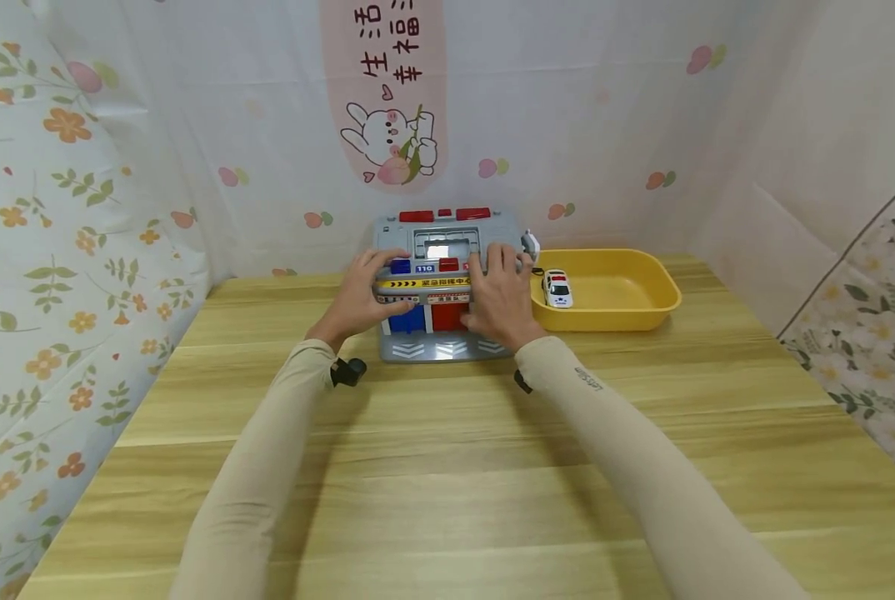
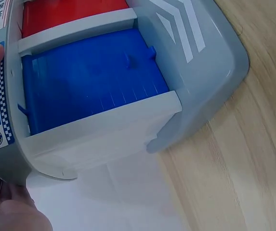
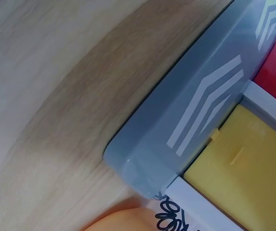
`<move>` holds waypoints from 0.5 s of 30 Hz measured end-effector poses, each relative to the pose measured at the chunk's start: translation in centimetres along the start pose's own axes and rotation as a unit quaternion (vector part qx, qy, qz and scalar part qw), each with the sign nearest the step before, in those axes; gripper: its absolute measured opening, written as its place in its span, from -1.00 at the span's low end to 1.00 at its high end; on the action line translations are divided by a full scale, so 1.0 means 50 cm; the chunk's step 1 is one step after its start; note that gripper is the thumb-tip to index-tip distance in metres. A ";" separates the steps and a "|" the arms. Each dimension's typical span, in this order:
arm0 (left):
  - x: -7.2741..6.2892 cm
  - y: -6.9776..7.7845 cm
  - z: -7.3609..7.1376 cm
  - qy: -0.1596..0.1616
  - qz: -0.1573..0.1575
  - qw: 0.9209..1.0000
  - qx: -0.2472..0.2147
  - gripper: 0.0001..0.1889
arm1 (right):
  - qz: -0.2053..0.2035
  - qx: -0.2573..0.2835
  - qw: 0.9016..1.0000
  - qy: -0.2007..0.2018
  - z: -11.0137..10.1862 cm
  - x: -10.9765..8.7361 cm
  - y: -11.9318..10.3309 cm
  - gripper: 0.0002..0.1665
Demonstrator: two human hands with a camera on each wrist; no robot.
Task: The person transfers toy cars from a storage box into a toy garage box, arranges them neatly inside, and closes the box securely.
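Observation:
A grey toy garage (image 1: 447, 348) stands on the table against the back cloth, with blue (image 2: 89, 77), red and yellow (image 3: 253, 159) doors along its front. My left hand (image 1: 361, 296) grips its roof at the left end, thumb on the front sign strip and fingers over the top. At the right part of the roof, my right hand (image 1: 502, 296) holds on, fingers bent over the top and thumb down by the red door. The doors seen in the wrist views are closed. The right hand does not show in the right wrist view.
A yellow tray (image 1: 646, 321) sits right beside the garage, with a white toy police car (image 1: 557, 289) in it. A black coiled cord (image 3: 169, 214) hangs at the garage's right side. Patterned cloth (image 1: 605, 167) walls the table at the back and sides.

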State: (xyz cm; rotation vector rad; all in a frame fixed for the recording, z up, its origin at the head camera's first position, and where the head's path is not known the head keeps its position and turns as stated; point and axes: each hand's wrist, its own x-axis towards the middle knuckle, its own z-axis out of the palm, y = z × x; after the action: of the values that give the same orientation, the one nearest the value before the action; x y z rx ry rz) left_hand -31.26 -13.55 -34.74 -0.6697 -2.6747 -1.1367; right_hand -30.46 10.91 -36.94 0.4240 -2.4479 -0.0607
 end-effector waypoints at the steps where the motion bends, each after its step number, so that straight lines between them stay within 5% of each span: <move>1: -0.001 0.000 -0.001 -0.002 -0.001 1.000 -0.008 -0.26 | 0.001 -0.003 1.000 0.000 0.000 0.000 0.000 0.06; 15: -0.005 0.001 -0.005 0.000 -0.007 0.999 -0.041 -0.32 | -0.001 0.019 1.000 0.001 0.001 -0.004 -0.002 -0.02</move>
State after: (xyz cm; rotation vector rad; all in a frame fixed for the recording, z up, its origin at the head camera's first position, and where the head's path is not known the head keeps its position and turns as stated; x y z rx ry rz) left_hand -31.01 -13.77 -34.62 -0.6661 -2.6494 -1.2565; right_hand -30.31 10.91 -37.11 0.4420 -2.4498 -0.0136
